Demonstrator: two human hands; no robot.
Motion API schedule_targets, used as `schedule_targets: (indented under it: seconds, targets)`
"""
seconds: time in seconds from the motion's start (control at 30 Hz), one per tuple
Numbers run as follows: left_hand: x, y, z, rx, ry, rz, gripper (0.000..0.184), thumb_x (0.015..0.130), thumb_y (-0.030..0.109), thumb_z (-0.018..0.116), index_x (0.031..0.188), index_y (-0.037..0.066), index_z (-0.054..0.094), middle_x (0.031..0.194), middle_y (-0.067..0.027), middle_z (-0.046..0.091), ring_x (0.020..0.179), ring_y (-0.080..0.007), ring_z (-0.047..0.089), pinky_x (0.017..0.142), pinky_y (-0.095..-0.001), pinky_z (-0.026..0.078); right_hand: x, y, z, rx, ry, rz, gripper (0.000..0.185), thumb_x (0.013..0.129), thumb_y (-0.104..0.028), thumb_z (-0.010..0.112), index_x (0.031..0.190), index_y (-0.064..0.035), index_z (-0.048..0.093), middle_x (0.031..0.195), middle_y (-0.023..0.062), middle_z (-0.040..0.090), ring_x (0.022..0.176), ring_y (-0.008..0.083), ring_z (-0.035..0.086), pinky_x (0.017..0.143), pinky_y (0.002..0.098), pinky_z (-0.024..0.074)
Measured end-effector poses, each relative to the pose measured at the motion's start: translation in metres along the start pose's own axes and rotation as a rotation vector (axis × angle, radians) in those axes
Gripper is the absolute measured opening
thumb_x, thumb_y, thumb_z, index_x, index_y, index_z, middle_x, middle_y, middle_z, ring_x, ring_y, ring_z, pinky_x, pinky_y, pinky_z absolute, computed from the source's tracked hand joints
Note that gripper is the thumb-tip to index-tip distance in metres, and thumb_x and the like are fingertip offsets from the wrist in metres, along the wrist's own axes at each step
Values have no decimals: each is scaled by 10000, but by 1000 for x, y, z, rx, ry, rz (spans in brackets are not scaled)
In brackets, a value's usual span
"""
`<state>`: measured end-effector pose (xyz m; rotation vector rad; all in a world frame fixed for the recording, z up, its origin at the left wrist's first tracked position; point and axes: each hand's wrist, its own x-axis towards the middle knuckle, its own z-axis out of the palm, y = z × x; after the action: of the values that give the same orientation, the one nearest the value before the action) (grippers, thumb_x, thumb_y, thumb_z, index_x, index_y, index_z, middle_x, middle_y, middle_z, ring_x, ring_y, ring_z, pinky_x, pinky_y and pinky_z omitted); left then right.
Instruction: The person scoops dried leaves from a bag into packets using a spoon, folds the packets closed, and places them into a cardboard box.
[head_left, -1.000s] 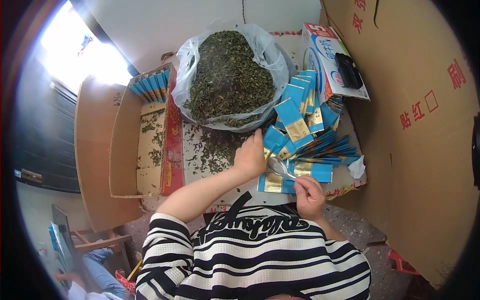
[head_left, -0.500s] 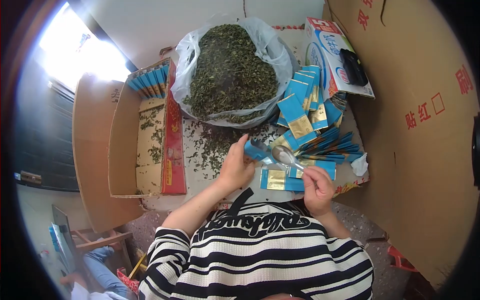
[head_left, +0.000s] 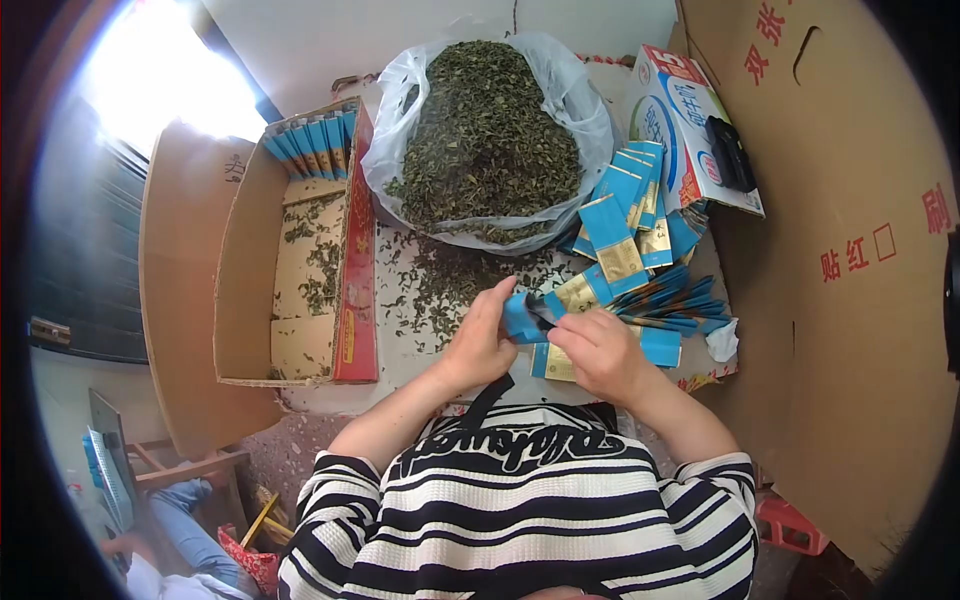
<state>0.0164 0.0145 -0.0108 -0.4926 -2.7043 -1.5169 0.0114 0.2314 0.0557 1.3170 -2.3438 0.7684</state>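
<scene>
My left hand grips a blue packet whose mouth is open toward the right. Close beside it my right hand is closed at the packet's mouth; the spoon seen in it earlier is mostly hidden, its bowl apparently at the opening. Behind my hands stands a clear plastic bag heaped with dried green leaves. Loose leaves lie on the table in front of the bag. To the right are piled several blue and gold packets, some fanned out, with others flat beneath my right hand.
An open cardboard box at the left holds upright blue packets and scattered leaves. A milk carton box with a black object stands back right. Tall cardboard borders the right; a person's leg shows lower left.
My left hand has picked up a blue packet and holds it open. My right hand has moved left and brought the spoon to the packet's mouth. The view has shifted slightly.
</scene>
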Motion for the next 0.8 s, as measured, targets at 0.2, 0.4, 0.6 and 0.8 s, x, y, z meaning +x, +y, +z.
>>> schedule_targets:
  seconds: [0.2, 0.4, 0.6, 0.8]
  targets:
    - [-3, 18, -4, -262, -83, -151, 849, 687, 71, 746, 1414, 14, 312, 1176, -182, 475, 1058, -299, 506, 913, -356, 442, 8, 0, 11, 78, 62, 139, 295, 641, 38, 603, 929, -21, 626, 927, 140, 625, 838, 313, 623, 751, 397, 508]
    - [1, -3, 1, -13, 100, 59, 775, 646, 143, 834, 1290, 21, 422, 1162, -171, 509, 1092, -322, 516, 925, -383, 439, 16, -1, 6, 188, 91, 263, 162, 764, 37, 660, 915, -21, 656, 849, 142, 658, 783, 308, 644, 679, 365, 521]
    - [2, -4, -3, -14, 152, 140, 596, 629, 121, 840, 1126, 46, 520, 1046, -138, 564, 992, -321, 559, 869, -385, 456, 24, -1, 0, 673, -92, 835, 110, 831, -10, 651, 937, 16, 662, 790, 82, 674, 685, 136, 650, 607, 274, 515]
    - [-1, -7, -12, 27, 245, 214, 578, 618, 112, 854, 1087, 49, 522, 1028, -133, 562, 943, -315, 567, 820, -370, 471, 25, 8, -3, 950, -2, 1002, 104, 868, -51, 627, 932, 26, 657, 794, 35, 671, 656, 83, 628, 598, 227, 511]
